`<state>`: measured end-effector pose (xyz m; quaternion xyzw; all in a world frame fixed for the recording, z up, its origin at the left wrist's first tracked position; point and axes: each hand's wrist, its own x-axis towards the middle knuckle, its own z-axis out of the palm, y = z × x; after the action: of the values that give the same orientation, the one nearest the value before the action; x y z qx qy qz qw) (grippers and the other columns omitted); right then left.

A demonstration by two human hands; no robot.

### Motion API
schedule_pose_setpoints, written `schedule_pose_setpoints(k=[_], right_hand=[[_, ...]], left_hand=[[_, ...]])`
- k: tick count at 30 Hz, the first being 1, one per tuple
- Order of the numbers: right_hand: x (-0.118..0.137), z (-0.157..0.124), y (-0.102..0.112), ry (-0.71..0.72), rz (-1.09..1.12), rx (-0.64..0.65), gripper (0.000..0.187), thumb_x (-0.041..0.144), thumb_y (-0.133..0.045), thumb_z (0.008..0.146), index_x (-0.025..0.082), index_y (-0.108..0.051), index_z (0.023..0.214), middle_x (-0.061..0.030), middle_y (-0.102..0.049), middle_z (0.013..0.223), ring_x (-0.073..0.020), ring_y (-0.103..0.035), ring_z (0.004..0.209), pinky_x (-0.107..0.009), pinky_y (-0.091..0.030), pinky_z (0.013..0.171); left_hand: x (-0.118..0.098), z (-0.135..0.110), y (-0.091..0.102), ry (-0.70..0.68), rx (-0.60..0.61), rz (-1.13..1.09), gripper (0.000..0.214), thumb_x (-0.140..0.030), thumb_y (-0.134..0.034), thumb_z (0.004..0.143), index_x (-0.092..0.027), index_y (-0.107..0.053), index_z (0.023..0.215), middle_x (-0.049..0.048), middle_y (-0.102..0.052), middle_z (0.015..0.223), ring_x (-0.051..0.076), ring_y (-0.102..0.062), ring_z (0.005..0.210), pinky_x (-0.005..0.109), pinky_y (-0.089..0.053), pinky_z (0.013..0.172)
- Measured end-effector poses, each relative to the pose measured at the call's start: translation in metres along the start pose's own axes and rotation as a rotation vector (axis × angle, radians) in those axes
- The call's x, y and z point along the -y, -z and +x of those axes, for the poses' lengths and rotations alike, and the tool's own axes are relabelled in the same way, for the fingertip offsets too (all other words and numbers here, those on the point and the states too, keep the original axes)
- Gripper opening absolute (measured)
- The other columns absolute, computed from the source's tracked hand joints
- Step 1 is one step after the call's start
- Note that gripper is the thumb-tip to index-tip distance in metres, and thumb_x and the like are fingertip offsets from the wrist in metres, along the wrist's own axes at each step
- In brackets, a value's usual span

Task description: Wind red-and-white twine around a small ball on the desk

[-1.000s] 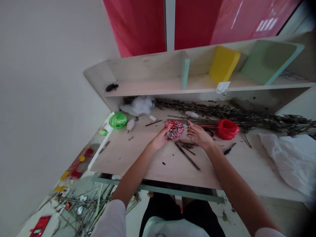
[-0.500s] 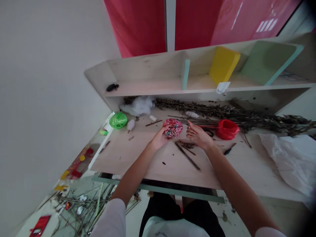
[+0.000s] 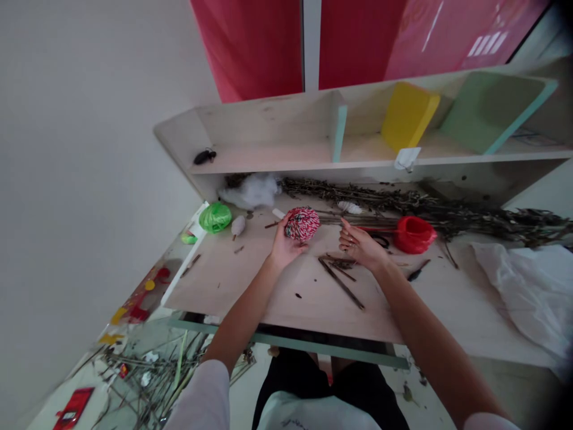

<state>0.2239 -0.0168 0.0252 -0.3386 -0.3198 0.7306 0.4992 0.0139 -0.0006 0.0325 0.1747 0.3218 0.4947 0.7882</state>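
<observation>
Your left hand [image 3: 285, 246] is half open in a cupped curve, its fingers wrapped around the near and left sides of a yarn ball [image 3: 302, 224]. The ball is roundish, its surface ridged with twisted red, white and dark strands, and you have it raised over the desk [image 3: 250, 292]. Your right hand [image 3: 362, 246] is well apart from the ball, fingers bent and drawn nearly together at the tips; I cannot tell whether they pinch a strand. Nearer to you than those fingers lie thin, rough brown twigs [image 3: 342, 283]. Just right of them is a glossy red roll [image 3: 414, 235], ring-shaped, like plastic cord. Beyond both sets of fingers stretches a bundle of dry, brittle-looking stems [image 3: 385, 200], with wispy white fluff [image 3: 253, 191] toward the left. Farther left of your left fingers sits a shiny, rounded green bundle [image 3: 215, 217].
</observation>
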Motion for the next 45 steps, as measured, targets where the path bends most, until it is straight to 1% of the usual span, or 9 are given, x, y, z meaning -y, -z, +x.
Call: schedule_pose_setpoints(k=[3,8,12,17,23,31,36,41,45], right_hand=[[0.001,0.0,-0.001,0.015,-0.03,-0.008,0.041,0.047,-0.082,0.062,0.022,-0.051,0.072,0.009,-0.021,0.055,-0.0066,-0.02,0.047,-0.023,-0.025,0.046],[0.005,0.0,0.001,0.041,-0.001,-0.033,0.041,0.047,-0.084,0.06,0.023,-0.053,0.074,0.0091,-0.02,0.055,-0.0068,-0.018,0.047,-0.023,-0.023,0.045],[0.007,-0.001,0.0,0.06,-0.024,-0.047,0.039,0.048,-0.083,0.06,0.025,-0.055,0.077,0.0089,-0.018,0.055,-0.0077,-0.017,0.047,-0.025,-0.021,0.046],[0.008,-0.003,-0.001,0.043,0.006,-0.058,0.039,0.046,-0.084,0.057,0.025,-0.057,0.076,0.0086,-0.02,0.055,-0.0083,-0.017,0.049,-0.026,-0.021,0.048],[0.009,-0.002,0.0,0.046,0.018,-0.06,0.04,0.045,-0.085,0.056,0.027,-0.058,0.079,0.0084,-0.02,0.055,-0.0088,-0.016,0.049,-0.026,-0.02,0.048],[0.009,-0.001,0.005,0.104,-0.033,-0.065,0.041,0.052,-0.082,0.059,0.028,-0.055,0.08,0.008,-0.016,0.056,-0.0097,-0.014,0.05,-0.027,-0.02,0.05],[0.009,0.0,0.005,0.103,-0.001,-0.065,0.043,0.05,-0.084,0.056,0.028,-0.055,0.079,0.0078,-0.017,0.055,-0.0098,-0.014,0.05,-0.027,-0.02,0.049],[0.011,-0.001,0.003,0.105,0.021,-0.064,0.043,0.05,-0.084,0.057,0.026,-0.052,0.074,0.0077,-0.017,0.055,-0.0094,-0.013,0.05,-0.026,-0.02,0.048],[0.011,-0.001,0.005,0.103,0.049,-0.056,0.041,0.047,-0.084,0.058,0.028,-0.055,0.079,0.008,-0.017,0.054,-0.0086,-0.014,0.049,-0.024,-0.021,0.047]], left_hand=[[0.0,0.0,0.001,0.041,0.04,0.003,0.05,-0.057,-0.055,0.081,-0.027,-0.057,0.121,0.0045,-0.07,0.088,0.014,-0.058,0.059,0.02,-0.027,0.044],[0.002,0.001,0.002,0.074,0.102,-0.018,0.048,-0.059,-0.053,0.083,-0.021,-0.062,0.112,0.0059,-0.07,0.085,0.015,-0.06,0.062,0.02,-0.024,0.042],[0.002,0.001,0.002,0.079,0.056,0.002,0.051,-0.061,-0.051,0.084,-0.02,-0.063,0.112,0.0066,-0.07,0.082,0.017,-0.061,0.064,0.021,-0.028,0.044],[0.0,0.001,0.002,0.046,0.003,0.009,0.053,-0.063,-0.052,0.081,-0.023,-0.061,0.116,0.006,-0.07,0.086,0.016,-0.059,0.06,0.022,-0.031,0.045],[0.0,-0.001,0.0,0.028,-0.021,-0.015,0.047,-0.056,-0.051,0.085,-0.028,-0.057,0.122,0.0028,-0.07,0.083,0.017,-0.061,0.062,0.021,-0.031,0.046],[0.002,0.001,0.001,0.026,-0.07,0.043,0.06,-0.056,-0.055,0.083,-0.031,-0.047,0.137,0.0034,-0.072,0.091,0.018,-0.064,0.065,0.023,-0.034,0.049],[0.003,0.003,0.004,-0.002,-0.061,0.032,0.06,-0.054,-0.056,0.082,-0.033,-0.045,0.137,0.002,-0.071,0.089,0.018,-0.064,0.063,0.023,-0.033,0.049],[0.004,0.003,0.003,0.024,-0.088,0.059,0.06,-0.056,-0.057,0.081,-0.027,-0.05,0.132,0.0043,-0.071,0.088,0.018,-0.064,0.065,0.023,-0.034,0.048],[0.005,0.002,0.001,-0.005,-0.096,0.062,0.055,-0.053,-0.056,0.082,-0.032,-0.049,0.133,0.0019,-0.071,0.094,0.018,-0.065,0.067,0.023,-0.034,0.047]])
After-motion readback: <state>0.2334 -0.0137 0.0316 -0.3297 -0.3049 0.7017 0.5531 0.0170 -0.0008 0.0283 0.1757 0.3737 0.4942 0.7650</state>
